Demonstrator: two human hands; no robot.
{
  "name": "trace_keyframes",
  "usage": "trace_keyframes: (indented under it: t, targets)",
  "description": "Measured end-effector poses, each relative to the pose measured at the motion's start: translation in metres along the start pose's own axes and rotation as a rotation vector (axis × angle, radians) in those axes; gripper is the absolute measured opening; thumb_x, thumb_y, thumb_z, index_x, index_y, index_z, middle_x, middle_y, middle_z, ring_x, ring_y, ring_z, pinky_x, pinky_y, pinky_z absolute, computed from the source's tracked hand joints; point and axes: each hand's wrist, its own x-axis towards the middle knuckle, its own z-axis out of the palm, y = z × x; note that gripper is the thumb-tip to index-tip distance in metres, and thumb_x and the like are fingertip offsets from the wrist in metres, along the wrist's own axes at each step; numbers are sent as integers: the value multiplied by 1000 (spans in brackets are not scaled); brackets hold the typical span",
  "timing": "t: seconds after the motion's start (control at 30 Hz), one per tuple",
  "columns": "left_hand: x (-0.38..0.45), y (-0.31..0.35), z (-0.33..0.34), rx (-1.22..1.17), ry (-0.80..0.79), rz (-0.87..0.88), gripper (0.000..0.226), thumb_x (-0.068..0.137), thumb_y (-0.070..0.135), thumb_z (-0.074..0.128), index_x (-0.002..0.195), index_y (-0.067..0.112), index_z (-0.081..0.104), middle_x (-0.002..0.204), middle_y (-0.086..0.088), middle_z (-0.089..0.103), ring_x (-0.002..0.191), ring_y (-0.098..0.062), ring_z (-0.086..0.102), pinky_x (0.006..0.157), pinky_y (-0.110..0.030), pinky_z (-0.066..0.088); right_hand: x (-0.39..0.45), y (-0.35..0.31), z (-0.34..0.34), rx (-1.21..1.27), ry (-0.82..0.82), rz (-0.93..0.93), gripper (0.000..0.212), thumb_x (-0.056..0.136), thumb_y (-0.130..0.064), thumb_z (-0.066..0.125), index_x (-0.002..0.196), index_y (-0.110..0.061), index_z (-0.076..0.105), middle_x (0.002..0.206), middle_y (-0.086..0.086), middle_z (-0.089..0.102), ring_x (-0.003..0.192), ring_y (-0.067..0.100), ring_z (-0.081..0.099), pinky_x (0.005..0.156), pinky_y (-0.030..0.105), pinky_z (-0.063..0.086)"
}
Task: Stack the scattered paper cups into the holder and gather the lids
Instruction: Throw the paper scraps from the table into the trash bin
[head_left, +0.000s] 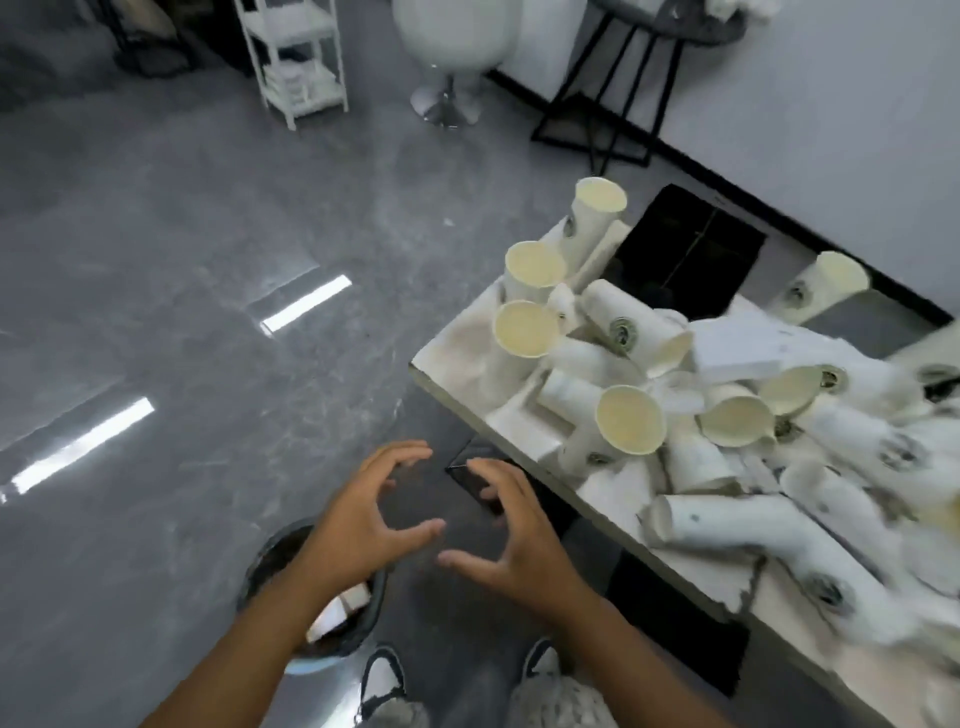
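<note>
Head view blurs paper cups (779, 415) cut off rightward.

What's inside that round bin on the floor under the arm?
The bin holds a few pale scraps against a dark inside. The left forearm covers much of its opening, so the rest is hidden.

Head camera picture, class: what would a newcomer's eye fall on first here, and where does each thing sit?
First, the heap of white paper cups, some upright with open mouths, many tipped over, crowding the white table at the right. Next, the left hand and right hand, both bare and empty, fingers spread and curved toward each other over the grey floor at bottom centre. Below the left hand stands a dark round bin with white scraps inside.
</note>
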Motion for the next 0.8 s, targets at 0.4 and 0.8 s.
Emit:
trace_keyframes:
  t: [0.4, 0.8]
  targets:
    - [66, 193, 102, 25, -98, 273, 75, 70, 28, 93, 136, 30, 58, 135, 16, 61, 128, -12, 59, 98, -28, 55, -89, 16, -185, 83, 413, 69, 91, 72, -36, 90, 147, -38, 40, 142, -20, 43, 119, 15, 55, 83, 24, 51]
    - [149, 262, 199, 159, -203, 335, 79, 73, 24, 95, 140, 35, 53, 139, 21, 56, 133, -7, 54, 102, -25, 48, -120, 87, -308, 213, 539, 186, 88, 70, -38, 88, 142, -50, 40, 140, -23, 45, 118, 6, 55, 88, 31, 54]
